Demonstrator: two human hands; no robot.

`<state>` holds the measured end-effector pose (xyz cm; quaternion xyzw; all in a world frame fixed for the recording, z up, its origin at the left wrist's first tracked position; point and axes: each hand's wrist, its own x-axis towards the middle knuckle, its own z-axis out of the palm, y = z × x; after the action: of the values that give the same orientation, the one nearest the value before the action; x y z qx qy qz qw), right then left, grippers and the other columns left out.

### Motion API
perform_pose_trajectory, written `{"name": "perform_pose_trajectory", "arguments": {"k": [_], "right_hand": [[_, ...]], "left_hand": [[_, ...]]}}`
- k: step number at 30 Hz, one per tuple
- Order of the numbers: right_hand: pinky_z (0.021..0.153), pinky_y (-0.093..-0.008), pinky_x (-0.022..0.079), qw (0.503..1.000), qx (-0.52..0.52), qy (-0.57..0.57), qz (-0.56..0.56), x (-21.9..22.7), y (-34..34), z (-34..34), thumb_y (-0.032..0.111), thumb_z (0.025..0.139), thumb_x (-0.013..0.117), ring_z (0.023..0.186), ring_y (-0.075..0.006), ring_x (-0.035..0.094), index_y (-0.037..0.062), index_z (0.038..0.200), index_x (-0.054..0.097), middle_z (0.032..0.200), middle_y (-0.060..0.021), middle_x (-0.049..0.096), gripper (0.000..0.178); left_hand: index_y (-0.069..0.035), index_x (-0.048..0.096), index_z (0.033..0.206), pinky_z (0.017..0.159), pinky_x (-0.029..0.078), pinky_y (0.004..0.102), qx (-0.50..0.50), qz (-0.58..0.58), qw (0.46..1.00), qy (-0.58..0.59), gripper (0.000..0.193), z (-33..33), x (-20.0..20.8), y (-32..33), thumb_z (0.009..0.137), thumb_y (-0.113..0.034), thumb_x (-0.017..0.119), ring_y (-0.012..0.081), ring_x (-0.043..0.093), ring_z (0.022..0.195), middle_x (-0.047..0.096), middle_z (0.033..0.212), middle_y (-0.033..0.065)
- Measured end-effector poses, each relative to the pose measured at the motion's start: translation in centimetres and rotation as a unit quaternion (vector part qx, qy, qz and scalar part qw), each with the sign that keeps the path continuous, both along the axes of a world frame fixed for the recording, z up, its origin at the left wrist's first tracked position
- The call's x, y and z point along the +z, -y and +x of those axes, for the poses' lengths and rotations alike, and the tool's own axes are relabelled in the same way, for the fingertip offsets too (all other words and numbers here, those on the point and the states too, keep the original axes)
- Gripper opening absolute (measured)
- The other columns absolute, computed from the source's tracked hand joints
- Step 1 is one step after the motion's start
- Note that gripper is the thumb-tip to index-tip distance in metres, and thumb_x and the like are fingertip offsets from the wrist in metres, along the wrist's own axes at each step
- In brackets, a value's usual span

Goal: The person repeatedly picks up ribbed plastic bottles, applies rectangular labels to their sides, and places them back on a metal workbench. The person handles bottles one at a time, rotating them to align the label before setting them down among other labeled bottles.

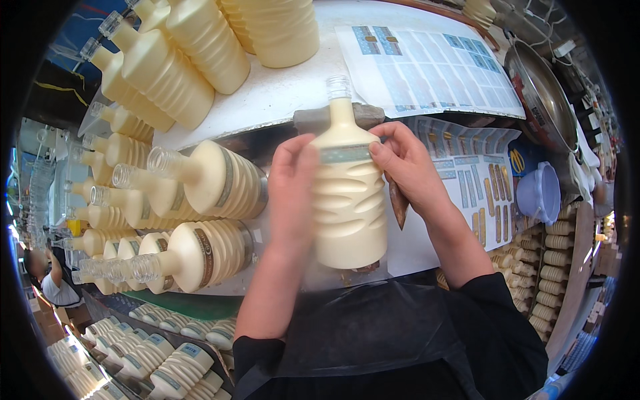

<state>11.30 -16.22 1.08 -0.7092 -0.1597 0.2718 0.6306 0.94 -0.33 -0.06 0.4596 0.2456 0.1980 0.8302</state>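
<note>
Between my hands lies a cream, ridged bottle (350, 220) with a clear threaded neck, pointing away from me. A blue-green label strip (345, 154) crosses its shoulder. My right hand (408, 163) grips the bottle's right edge, thumb on the label's end. A brown pointed tool (399, 205) sticks out below that palm; its kind is unclear. My left hand (292, 183) is at the bottle's left side, its thumb and palm smeared by motion. Behind the neck is a grey padded block (315, 120).
Several labelled bottles (213, 177) lie at the left; others (160, 77) stand on the white table (293, 87). Label sheets (427, 73) lie at far right, with more strips (490, 193) below. A metal pan (543, 93) and lilac bucket (539, 193) stand right. Someone (53, 283) is at far left.
</note>
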Motion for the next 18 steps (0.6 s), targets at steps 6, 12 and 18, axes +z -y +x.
{"name": "perform_pose_trajectory", "arguments": {"k": [6,12,18], "right_hand": [[0.060,-0.0173,0.039,1.000,0.002,0.003,0.029,-0.6,0.2,-0.1,0.026,0.102,0.067,0.069,-0.0009,0.049,0.0030,0.121,0.057,0.079,0.0050,0.056,0.032],[0.066,-0.0188,0.042,0.999,-0.010,-0.003,0.036,-0.5,0.0,-0.3,0.026,0.101,0.068,0.074,-0.0023,0.052,0.0034,0.119,0.058,0.081,0.0040,0.058,0.030],[0.069,-0.0201,0.043,1.000,-0.015,0.013,0.015,-0.5,-0.1,-0.1,0.025,0.100,0.069,0.077,-0.0031,0.055,0.0025,0.120,0.059,0.084,0.0019,0.062,0.031]], "left_hand": [[-0.003,0.059,0.123,0.089,0.052,0.0281,0.006,0.072,0.997,-0.024,0.031,0.0,0.1,0.3,0.098,-0.017,0.070,0.0121,0.061,0.100,0.064,0.115,0.0077],[-0.003,0.059,0.123,0.089,0.053,0.0291,0.005,0.071,0.997,-0.015,0.030,0.1,0.0,0.2,0.099,-0.017,0.068,0.0123,0.061,0.101,0.064,0.113,0.0076],[-0.003,0.055,0.123,0.091,0.050,0.0297,-0.024,0.077,0.996,-0.028,0.031,0.2,-0.3,-0.4,0.101,-0.022,0.064,0.0127,0.059,0.100,0.060,0.112,0.0067]]}}
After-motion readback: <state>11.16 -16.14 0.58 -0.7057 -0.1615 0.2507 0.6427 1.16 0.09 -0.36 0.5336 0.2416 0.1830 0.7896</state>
